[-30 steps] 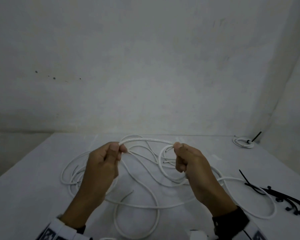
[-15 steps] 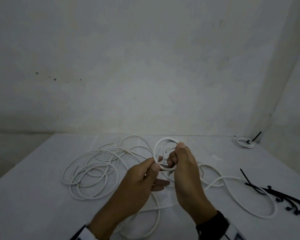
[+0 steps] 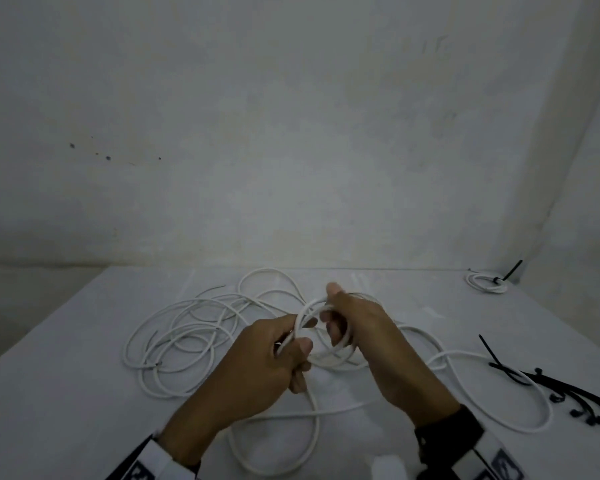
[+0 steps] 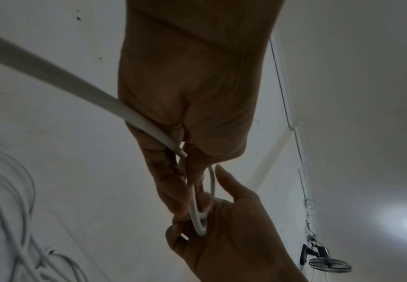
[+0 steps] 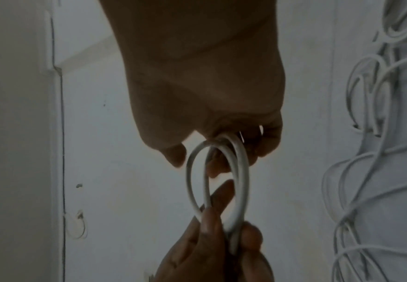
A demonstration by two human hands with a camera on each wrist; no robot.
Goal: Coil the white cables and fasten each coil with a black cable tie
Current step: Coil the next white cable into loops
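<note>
A small coil of white cable (image 3: 309, 311) (image 5: 239, 171) is held up between both hands above the white table (image 3: 66, 393). My right hand (image 3: 336, 317) grips the coil's far side with curled fingers. My left hand (image 3: 297, 344) pinches its near side between thumb and fingers (image 5: 212, 225), and the cable's free length (image 4: 65, 78) runs out from that grip. The rest of this cable (image 3: 482, 386) trails loose over the table to the right and front. Black cable ties (image 3: 568, 393) lie in a heap at the right edge.
A tangle of other loose white cables (image 3: 181, 337) lies on the table's left half. One small coil fastened with a black tie (image 3: 487, 282) sits at the far right corner. Bare walls stand right behind the table.
The hands came together from holding a straight stretch of cable apart. The cable has been wound into a small coil, now with more than one turn, held by both hands.
</note>
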